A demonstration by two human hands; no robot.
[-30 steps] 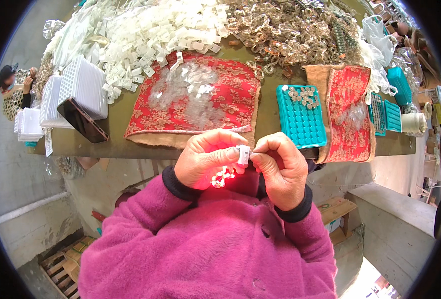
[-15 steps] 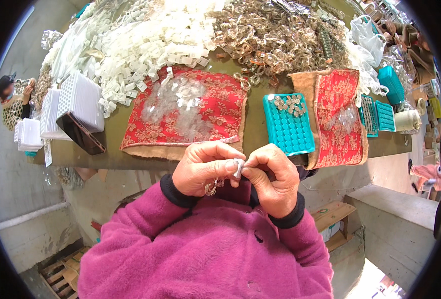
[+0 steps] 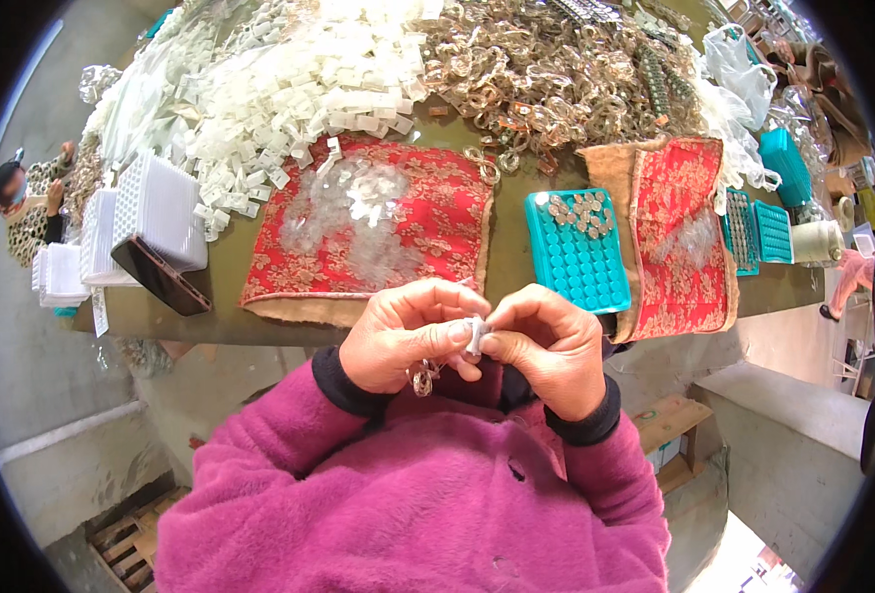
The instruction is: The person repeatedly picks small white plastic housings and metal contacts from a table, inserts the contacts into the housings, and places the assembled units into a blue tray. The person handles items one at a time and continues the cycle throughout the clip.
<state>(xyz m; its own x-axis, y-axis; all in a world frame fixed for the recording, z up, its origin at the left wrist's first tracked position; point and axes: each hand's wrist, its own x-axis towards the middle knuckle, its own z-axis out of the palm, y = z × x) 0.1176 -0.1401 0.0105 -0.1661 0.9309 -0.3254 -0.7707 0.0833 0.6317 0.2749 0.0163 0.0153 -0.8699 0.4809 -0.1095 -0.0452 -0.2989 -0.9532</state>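
Note:
In front of my chest, my left hand (image 3: 408, 336) pinches a small whitish-grey piece (image 3: 474, 335) between thumb and fingers. My right hand (image 3: 553, 346) has thumb and forefinger closed on the same piece from the other side. Too little of it shows to tell its kind. A small loop of clear, shiny cord (image 3: 422, 378) hangs beneath the left fingers. Just beyond my hands, a red floral cloth pad (image 3: 437, 217) bears thin clear film scraps. To its right stands a teal tray (image 3: 581, 282) with round cells, several silvery discs in its far end.
Heaps of white plastic pieces (image 3: 329, 84) and coiled clear-brown cords (image 3: 526, 74) cover the table's far side. White racks (image 3: 156, 208) and a dark phone (image 3: 161, 275) stand left. Right are another red pad (image 3: 679, 237), teal trays (image 3: 773, 232) and a thread spool (image 3: 815, 242). A person (image 3: 32, 203) is far left.
Both hands keep their pinch on the small piece, with slight finger shifts. The right hand has moved a little right and down. The far-left person has raised a hand.

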